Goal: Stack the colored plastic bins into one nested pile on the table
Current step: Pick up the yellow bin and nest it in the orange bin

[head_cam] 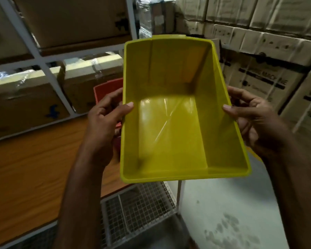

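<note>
A yellow plastic bin (pixel 172 123) fills the middle of the view, held up in the air with its empty inside facing me. My left hand (pixel 104 119) grips its left wall, thumb over the rim. My right hand (pixel 253 119) grips the right wall the same way. Behind the yellow bin's left side, a red bin (pixel 104 88) shows partly; most of it is hidden by the yellow bin and my left hand. The wooden table (pixel 34 168) lies below and to the left.
Cardboard boxes (pixel 25 103) sit on white metal shelving (pixel 48 72) behind the table. More stacked cartons (pixel 264 56) fill the right background. A wire mesh rack (pixel 138 207) stands below the table edge, with pale concrete floor (pixel 232 212) to its right.
</note>
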The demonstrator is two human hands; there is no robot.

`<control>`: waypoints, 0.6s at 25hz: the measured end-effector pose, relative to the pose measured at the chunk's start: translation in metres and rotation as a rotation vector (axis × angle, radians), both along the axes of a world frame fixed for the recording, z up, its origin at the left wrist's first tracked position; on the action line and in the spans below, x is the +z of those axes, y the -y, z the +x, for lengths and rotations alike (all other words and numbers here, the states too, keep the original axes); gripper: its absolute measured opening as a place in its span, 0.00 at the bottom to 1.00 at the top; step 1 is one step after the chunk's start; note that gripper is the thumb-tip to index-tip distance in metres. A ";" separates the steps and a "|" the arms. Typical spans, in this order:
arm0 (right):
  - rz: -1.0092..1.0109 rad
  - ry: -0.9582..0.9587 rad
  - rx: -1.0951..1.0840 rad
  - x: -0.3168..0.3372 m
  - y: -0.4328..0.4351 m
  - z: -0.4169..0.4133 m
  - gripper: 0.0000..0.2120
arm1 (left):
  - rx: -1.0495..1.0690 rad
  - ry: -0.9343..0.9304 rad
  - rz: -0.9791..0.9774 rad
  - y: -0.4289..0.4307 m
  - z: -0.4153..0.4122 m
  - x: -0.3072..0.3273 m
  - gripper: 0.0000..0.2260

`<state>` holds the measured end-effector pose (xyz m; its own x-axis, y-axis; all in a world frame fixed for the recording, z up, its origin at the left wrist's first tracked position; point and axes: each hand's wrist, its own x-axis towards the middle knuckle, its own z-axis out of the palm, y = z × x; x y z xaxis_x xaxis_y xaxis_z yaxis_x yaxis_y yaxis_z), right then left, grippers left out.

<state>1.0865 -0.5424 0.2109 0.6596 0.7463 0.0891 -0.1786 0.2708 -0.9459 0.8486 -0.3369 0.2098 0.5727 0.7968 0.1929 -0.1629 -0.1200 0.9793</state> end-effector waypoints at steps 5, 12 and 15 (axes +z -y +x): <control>0.037 0.036 0.156 0.018 -0.081 0.052 0.33 | 0.181 0.010 0.050 -0.033 0.021 0.021 0.19; 0.044 0.122 0.324 0.025 -0.179 0.081 0.25 | 0.385 -0.020 0.135 -0.076 0.027 0.033 0.20; 0.042 0.199 0.305 0.022 -0.209 0.078 0.25 | 0.475 -0.015 0.149 -0.099 0.029 0.032 0.20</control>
